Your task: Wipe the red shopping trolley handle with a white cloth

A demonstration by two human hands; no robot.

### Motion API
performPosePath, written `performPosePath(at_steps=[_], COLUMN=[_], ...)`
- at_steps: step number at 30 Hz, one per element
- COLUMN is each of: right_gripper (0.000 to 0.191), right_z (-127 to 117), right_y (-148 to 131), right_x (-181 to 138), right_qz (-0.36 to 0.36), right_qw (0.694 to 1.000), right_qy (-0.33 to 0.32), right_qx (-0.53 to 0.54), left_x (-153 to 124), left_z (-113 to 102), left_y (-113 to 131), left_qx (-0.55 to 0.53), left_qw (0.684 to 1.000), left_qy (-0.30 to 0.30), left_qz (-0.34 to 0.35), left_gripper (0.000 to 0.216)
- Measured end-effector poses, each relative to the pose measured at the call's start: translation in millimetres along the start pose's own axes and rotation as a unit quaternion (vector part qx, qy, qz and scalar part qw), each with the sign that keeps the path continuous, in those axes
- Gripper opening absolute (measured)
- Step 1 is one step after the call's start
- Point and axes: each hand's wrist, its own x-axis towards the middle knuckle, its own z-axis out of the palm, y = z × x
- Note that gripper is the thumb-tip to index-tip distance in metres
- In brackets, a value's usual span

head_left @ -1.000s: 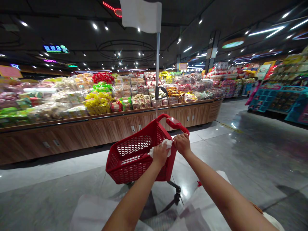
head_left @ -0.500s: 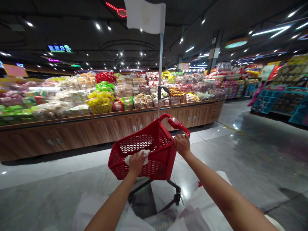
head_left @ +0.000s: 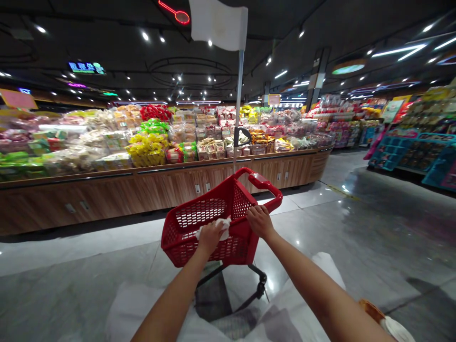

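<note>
Glossy grey shop floor (head_left: 356,247). Near: left hand (head_left: 209,236), fingers clamped on white cloth (head_left: 224,229) at near rim of red cart (head_left: 238,248); right hand (head_left: 261,221), fingers clamped on cart's right end. Far: wood-panelled display (head_left: 171,187) piled with packaged goods (head_left: 148,148).

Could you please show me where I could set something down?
Bare floor: between cart and wooden counter, and right of the cart toward the blue rack. Crowded: counter top, under packages, and the cart's near rim, at left grip and cloth.
</note>
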Motion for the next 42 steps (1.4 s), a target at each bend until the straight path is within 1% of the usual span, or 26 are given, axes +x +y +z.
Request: performPosePath(at_steps=[2,3,5,6,8,11,13,15,16,17,19,21,23,25,27,28,29,31,33,36,38,39,40,41,42], right_gripper=[0.016,0.016,0.016,0.016,0.016,0.015,0.013,0.012,0.012,0.012,0.014,0.015,0.013,0.013,0.014,0.014,0.014,0.014,0.013,0.012,0.011,0.010,0.010,0.010,0.010], right_z=[-1,0,0,1,2,3,3,3,3,2,2,2,3,4,5,5,6,8,9,9,7,6,5,3,2], right_y=[4,4,2,0,-6,-14,-17,-17,-16,-14,-10,-6,-3,-1,-1,-2,-3,-7,-11,-14,-12,-10,-7,-3,1], right_x=[-2,-2,-3,-3,-2,0,0,0,-1,-2,-3,-4,-4,-4,-2,-1,0,1,2,2,0,-2,-4,-5,-7], right_qz=[0.013,0.019,0.033,0.040,0.055,0.062,0.058,0.053,0.050,0.046,0.041,0.040,0.041,0.040,0.044,0.049,0.056,0.067,0.072,0.071,0.064,0.059,0.054,0.048,0.040], right_qw=[1.000,1.000,0.999,0.999,0.998,0.998,0.998,0.999,0.999,0.999,0.999,0.999,0.999,0.999,0.999,0.999,0.998,0.997,0.997,0.997,0.998,0.998,0.998,0.999,0.999], right_qy=[0.000,0.000,0.003,0.004,0.006,0.009,0.009,0.007,0.006,0.006,0.008,0.011,0.014,0.016,0.018,0.018,0.019,0.023,0.028,0.026,0.019,0.018,0.018,0.018,0.018], right_qx=[-0.007,-0.010,-0.012,-0.011,-0.010,-0.005,-0.005,-0.006,-0.005,-0.003,0.000,0.003,0.005,0.007,0.008,0.008,0.009,0.012,0.014,0.011,0.004,0.002,0.000,0.000,0.000], left_x=[-20,-28,-36,-35,-24,8,30,44,46,45,33,12,-13,-34,-48,-51,-50,-39,-16,26,46,52,54,53,48], left_z=[3,4,6,6,6,3,-1,-5,-6,-6,-4,-1,1,2,3,3,4,5,6,4,-1,-3,-5,-6,-6], left_y=[-26,-36,-44,-41,-23,26,59,79,81,78,56,21,-18,-51,-70,-73,-71,-53,-20,40,72,81,85,84,77], left_qx=[0.021,0.030,0.043,0.046,0.041,0.000,-0.031,-0.047,-0.048,-0.046,-0.032,-0.007,0.030,0.065,0.087,0.091,0.091,0.078,0.052,-0.001,-0.024,-0.031,-0.033,-0.033,-0.030], left_qw=[1.000,0.999,0.998,0.997,0.997,0.999,0.999,0.998,0.998,0.999,0.999,1.000,0.999,0.997,0.994,0.993,0.993,0.994,0.997,1.000,0.999,0.999,0.999,0.999,0.999], left_qy=[-0.004,-0.002,0.008,0.012,0.017,0.022,0.023,0.024,0.022,0.018,0.006,-0.009,-0.020,-0.029,-0.031,-0.028,-0.022,-0.011,-0.004,0.004,0.008,0.008,0.004,-0.002,-0.011], left_qz=[-0.015,-0.026,-0.049,-0.057,-0.061,-0.034,-0.021,-0.021,-0.018,-0.013,0.002,0.005,-0.011,-0.032,-0.055,-0.067,-0.075,-0.079,-0.063,-0.029,-0.025,-0.021,-0.014,-0.005,0.005], left_gripper=[0.029,0.029,0.028,0.028,0.028,0.032,0.030,0.028,0.028,0.028,0.030,0.030,0.030,0.030,0.030,0.030,0.030,0.030,0.030,0.030,0.028,0.027,0.026,0.025,0.024])
